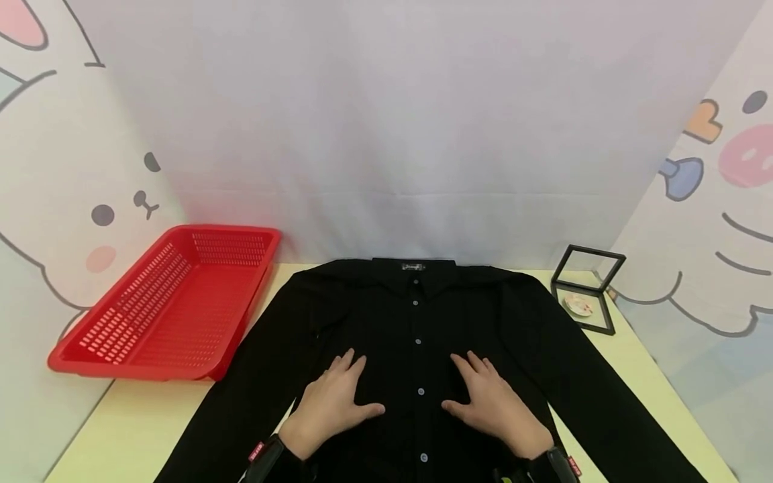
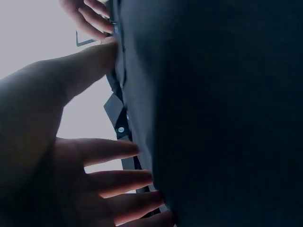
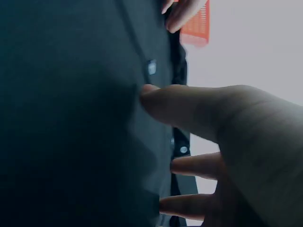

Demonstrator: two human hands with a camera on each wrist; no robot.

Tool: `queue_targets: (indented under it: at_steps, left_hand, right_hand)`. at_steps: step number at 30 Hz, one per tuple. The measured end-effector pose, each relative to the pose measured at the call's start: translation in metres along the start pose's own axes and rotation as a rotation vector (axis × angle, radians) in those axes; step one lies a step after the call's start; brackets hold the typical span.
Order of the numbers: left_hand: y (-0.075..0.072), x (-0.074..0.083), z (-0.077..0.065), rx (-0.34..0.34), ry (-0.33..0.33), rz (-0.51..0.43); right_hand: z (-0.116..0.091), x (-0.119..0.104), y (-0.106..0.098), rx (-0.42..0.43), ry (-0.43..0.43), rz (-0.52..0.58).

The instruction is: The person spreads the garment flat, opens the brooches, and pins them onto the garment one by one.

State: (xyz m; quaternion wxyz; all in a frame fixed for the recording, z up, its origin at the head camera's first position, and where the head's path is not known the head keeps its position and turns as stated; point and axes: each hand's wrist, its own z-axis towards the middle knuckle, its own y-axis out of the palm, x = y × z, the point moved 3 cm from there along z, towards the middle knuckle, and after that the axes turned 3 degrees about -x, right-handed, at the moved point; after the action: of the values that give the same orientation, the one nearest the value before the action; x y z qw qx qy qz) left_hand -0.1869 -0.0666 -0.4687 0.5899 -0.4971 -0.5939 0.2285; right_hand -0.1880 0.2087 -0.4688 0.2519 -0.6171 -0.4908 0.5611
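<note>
A black long-sleeved shirt (image 1: 392,322) lies spread on the pale yellow table, front side up, buttoned down the middle, collar at the back. Its sleeves slant outward to both sides. On the left half of its front, my left hand (image 1: 331,401) touches the cloth with straight fingers and thumb apart. My right hand (image 1: 492,404) is placed the same way on the right half. In both wrist views the fingertips meet the dark fabric and nothing is held. The shirt's lower hem is out of view.
A red plastic basket (image 1: 199,302) stands at the left, close to the left sleeve. At the back right, a black-framed hinged case (image 1: 608,322) holds a small round patterned item (image 1: 578,306). White cloth walls (image 1: 392,134) enclose the table (image 1: 640,376) behind and on both sides.
</note>
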Motion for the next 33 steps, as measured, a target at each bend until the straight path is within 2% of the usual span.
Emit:
queue_targets:
  at_steps: [5, 9, 11, 13, 16, 20, 24, 28, 33]
  left_hand:
    - [0.004, -0.005, 0.0, -0.097, 0.021, 0.0]
    - [0.002, -0.005, -0.001, -0.118, 0.037, 0.008]
    - [-0.001, -0.003, 0.0, -0.106, 0.043, 0.023]
    - [-0.004, -0.001, 0.001, -0.072, 0.052, 0.039]
    - [-0.011, 0.003, 0.001, 0.015, 0.066, 0.062]
    - [-0.02, 0.007, -0.002, 0.144, 0.065, 0.113]
    - [-0.025, 0.012, -0.011, 0.241, 0.054, 0.123]
    - [-0.024, 0.018, -0.022, 0.305, 0.046, 0.12]
    - [-0.018, 0.023, -0.035, 0.331, 0.029, 0.126]
  right_hand:
    - [0.001, 0.006, 0.003, -0.053, 0.007, 0.023]
    - [0.0, 0.009, 0.003, -0.068, 0.012, 0.025]
    - [0.0, 0.008, 0.001, -0.066, 0.015, 0.008]
    - [0.0, 0.007, -0.002, -0.052, 0.016, -0.006]
    - [-0.002, 0.004, -0.007, 0.005, -0.004, -0.024]
    - [-0.011, -0.004, -0.017, 0.154, -0.076, -0.077]
    - [-0.021, -0.012, -0.025, 0.304, -0.14, -0.142]
    - [-0.031, -0.017, -0.03, 0.383, -0.141, -0.181]
    - [-0.044, -0.021, -0.034, 0.405, -0.118, -0.197]
